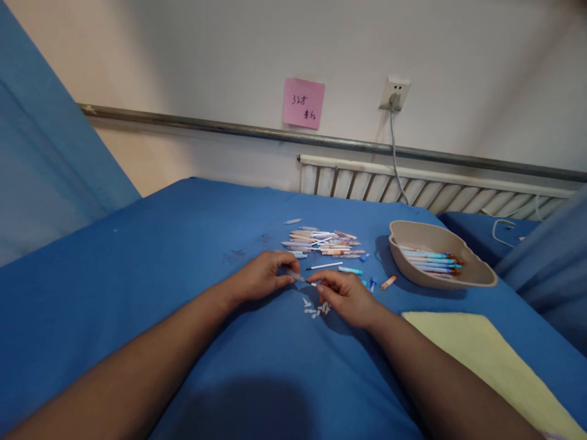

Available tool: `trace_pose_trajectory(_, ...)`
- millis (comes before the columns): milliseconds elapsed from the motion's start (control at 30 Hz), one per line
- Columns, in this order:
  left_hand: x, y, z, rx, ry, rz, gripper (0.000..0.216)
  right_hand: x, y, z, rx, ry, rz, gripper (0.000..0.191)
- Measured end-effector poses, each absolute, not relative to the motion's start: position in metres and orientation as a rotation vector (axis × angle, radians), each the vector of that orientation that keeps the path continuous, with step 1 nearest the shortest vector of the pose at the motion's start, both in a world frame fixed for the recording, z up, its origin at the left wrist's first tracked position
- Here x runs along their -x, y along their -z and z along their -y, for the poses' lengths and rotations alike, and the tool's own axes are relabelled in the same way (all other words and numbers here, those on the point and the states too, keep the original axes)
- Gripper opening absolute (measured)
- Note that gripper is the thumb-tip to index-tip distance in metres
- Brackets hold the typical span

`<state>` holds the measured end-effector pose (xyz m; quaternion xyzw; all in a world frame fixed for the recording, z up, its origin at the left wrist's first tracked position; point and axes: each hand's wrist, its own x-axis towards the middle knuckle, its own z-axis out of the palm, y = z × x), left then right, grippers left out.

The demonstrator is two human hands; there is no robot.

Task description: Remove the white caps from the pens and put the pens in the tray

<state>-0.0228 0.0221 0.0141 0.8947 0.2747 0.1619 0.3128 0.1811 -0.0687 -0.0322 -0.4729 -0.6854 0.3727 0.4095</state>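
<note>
My left hand (262,276) pinches a pale, translucent pen barrel (297,277). Facing it, my right hand (349,297) is closed on a thin white pen refill (313,283), mostly hidden by the fingers. The two pieces meet end to end or nearly so; I cannot tell whether they are joined. Just below the hands lie several small white plastic pieces (323,308). Beyond them another white refill (326,266) with a dark tip rests on the blue cloth, near a turquoise pen part (350,270).
A heap of pen parts and refills (321,242) lies behind the hands. On the right, a beige basin (440,282) holds several blue-and-brown pens. An orange piece (389,282) and blue pieces (373,283) sit beside it. A yellow cloth (477,348) covers the front right.
</note>
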Motion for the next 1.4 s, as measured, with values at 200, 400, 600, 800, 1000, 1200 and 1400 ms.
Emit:
trace_pose_trajectory(200, 0.021, -0.017, -0.019, -2.417, -0.411, -0.715, 0.011, -0.183, 0.031, 0.068, 1.242, -0.919, 1.749, 0.03)
trace_pose_trajectory(400, 0.021, -0.014, -0.021, -2.342, -0.4, -0.726, 0.014, -0.184, 0.033, 0.067, 1.243, -0.859, 1.779, 0.029)
trace_pose_trajectory(600, 0.021, -0.014, -0.019, -2.412, -0.39, -0.672, 0.015, -0.184, 0.033, 0.067, 1.256, -0.825, 1.8, 0.025)
trace_pose_trajectory(800, 0.021, -0.01, -0.02, -2.35, -0.362, -0.643, 0.02, -0.186, 0.034, 0.066, 1.261, -0.851, 1.786, 0.022)
trace_pose_trajectory(1000, 0.019, -0.009, -0.018, -2.299, -0.313, -0.595, 0.023, -0.182, 0.029, 0.068, 1.242, -0.854, 1.744, 0.01)
trace_pose_trajectory(1200, 0.012, -0.013, -0.006, -2.333, -0.325, -0.612, 0.022, -0.18, 0.02, 0.07, 1.306, -0.686, 1.714, 0.024)
trace_pose_trajectory(1400, 0.0, -0.005, 0.01, -2.238, -0.296, -0.551, 0.019, -0.172, 0.023, 0.068, 1.201, -0.861, 1.418, 0.042)
